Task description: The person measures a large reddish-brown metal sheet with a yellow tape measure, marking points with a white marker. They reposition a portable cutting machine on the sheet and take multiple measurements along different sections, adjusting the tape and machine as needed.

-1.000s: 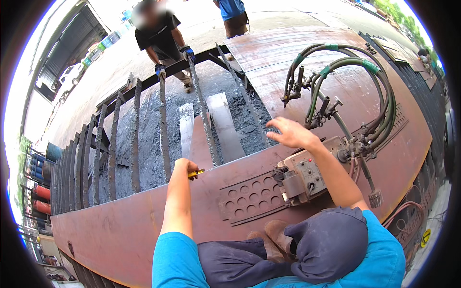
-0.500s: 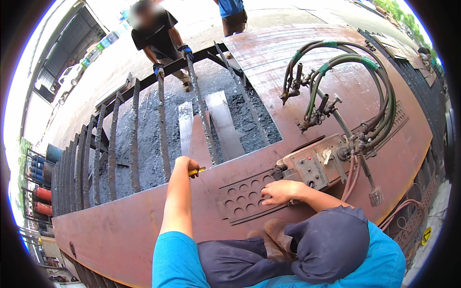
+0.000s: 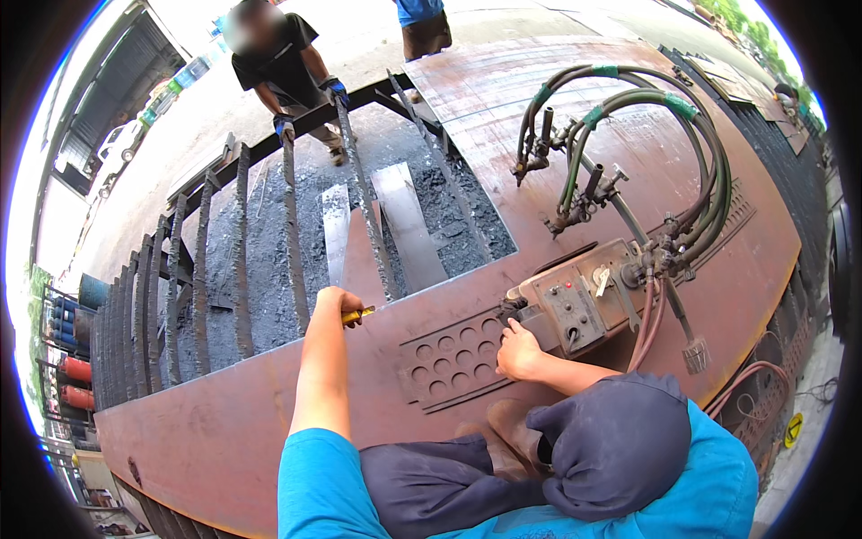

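Note:
My left hand (image 3: pixel 338 304) is closed around a small, slim yellow tool with dark marks (image 3: pixel 359 315), whose exact kind I cannot make out. It rests at the cut edge of the large rusty steel plate (image 3: pixel 242 386). My right hand (image 3: pixel 519 350) has its fingers apart, holding nothing, and reaches to the near left end of a gas cutting machine (image 3: pixel 575 304). Its fingertips are close to a dark knob-like part (image 3: pixel 512 310); contact is unclear. Beside that hand lies the machine's track (image 3: pixel 442 364), with round holes. Two torches (image 3: pixel 575 212) stand over the plate on the machine's arm.
Beyond the plate edge, slag-covered support bars (image 3: pixel 292 234) span a pit, with metal strips (image 3: pixel 409 225) among them. A gloved co-worker (image 3: pixel 278 67) grips bars at the far side. Hoses (image 3: pixel 718 171) loop at right; a wire-mesh-ended rod (image 3: pixel 696 355) hangs from the machine.
My right hand has moved up toward the machine's dark end part. My left hand stays at the plate edge with the yellow tool. The whole view has shifted slightly.

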Available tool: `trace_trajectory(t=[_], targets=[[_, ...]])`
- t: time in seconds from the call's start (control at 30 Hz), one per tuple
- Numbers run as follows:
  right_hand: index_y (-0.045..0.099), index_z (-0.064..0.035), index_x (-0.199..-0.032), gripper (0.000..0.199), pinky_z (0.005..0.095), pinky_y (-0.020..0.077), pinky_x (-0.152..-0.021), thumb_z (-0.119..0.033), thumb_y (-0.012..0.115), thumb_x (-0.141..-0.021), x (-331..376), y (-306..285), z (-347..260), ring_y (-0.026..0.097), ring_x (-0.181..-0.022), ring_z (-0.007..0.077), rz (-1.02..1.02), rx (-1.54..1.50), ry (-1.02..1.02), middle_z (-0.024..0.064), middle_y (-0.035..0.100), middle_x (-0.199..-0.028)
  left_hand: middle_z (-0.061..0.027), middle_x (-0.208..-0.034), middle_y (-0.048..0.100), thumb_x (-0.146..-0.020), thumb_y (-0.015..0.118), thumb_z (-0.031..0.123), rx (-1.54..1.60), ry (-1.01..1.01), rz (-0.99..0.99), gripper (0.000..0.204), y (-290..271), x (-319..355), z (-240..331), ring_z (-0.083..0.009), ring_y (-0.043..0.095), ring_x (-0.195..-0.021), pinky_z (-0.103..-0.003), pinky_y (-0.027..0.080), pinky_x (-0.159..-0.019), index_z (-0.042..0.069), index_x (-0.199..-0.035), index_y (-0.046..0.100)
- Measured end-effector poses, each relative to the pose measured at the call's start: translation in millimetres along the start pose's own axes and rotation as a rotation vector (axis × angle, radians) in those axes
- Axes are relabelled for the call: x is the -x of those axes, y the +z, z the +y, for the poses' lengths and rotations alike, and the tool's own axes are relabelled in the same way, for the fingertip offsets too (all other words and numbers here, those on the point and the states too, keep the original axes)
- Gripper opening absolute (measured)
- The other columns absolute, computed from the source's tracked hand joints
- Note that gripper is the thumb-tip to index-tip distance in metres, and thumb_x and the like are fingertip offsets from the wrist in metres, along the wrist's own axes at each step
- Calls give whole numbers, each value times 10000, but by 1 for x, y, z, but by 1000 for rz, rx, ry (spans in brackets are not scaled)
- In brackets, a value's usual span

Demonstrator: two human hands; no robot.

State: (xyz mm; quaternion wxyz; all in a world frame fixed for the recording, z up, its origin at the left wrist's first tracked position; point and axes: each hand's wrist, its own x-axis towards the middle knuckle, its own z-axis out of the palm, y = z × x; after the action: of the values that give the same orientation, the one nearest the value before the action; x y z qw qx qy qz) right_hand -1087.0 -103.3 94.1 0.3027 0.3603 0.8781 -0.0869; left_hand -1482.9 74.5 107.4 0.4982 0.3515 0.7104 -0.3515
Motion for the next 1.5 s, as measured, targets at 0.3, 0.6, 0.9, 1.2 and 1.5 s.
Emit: trace_trajectory(t=[0.3, 0.6, 0.9, 1.2, 1.5], targets=[[760, -165, -1209, 484, 484, 183, -1227, -528, 535, -981, 3, -15, 11, 439, -1423, 272, -114, -36, -81, 72, 658, -1376, -91, -695, 614, -928, 620, 364, 7, -94, -49, 264, 5, -17, -16, -228, 577, -563, -397, 489, -532, 111, -857, 645], [714, -142, -1300, 566, 451, 162, -1239, -548, 429, -1027, -7, 8, 30, 361, -1498, 255, -234, -103, 16, 69, 593, -1474, -113, -685, 614, -912, 593, 347, -1, -75, -23, 270, 16, -24, -17, -238, 568, -503, -379, 476, -519, 79, -888, 623], [703, -65, -1282, 632, 461, 166, -1239, -547, 364, -1054, -20, 11, 46, 395, -1475, 248, -354, -215, 167, 105, 595, -1458, -76, -765, 644, -899, 623, 356, -97, -14, -40, 258, 0, -104, -43, -232, 581, -600, -402, 487, -554, 103, -853, 632], [719, -14, -1204, 613, 452, 242, -1202, -510, 391, -1052, -35, -20, 22, 599, -1282, 246, -367, -401, 460, 117, 718, -1246, -93, -747, 637, -898, 643, 346, -97, 70, -48, 268, -30, -125, -116, -248, 591, -591, -418, 484, -540, 79, -880, 634], [674, -6, -1290, 586, 479, 219, -1233, -487, 487, -1012, -52, -14, 20, 555, -1350, 279, -242, -442, 714, 148, 665, -1349, -92, -753, 637, -916, 617, 375, -137, 37, -53, 287, -61, -145, -202, -230, 576, -560, -374, 481, -531, 97, -855, 649]])
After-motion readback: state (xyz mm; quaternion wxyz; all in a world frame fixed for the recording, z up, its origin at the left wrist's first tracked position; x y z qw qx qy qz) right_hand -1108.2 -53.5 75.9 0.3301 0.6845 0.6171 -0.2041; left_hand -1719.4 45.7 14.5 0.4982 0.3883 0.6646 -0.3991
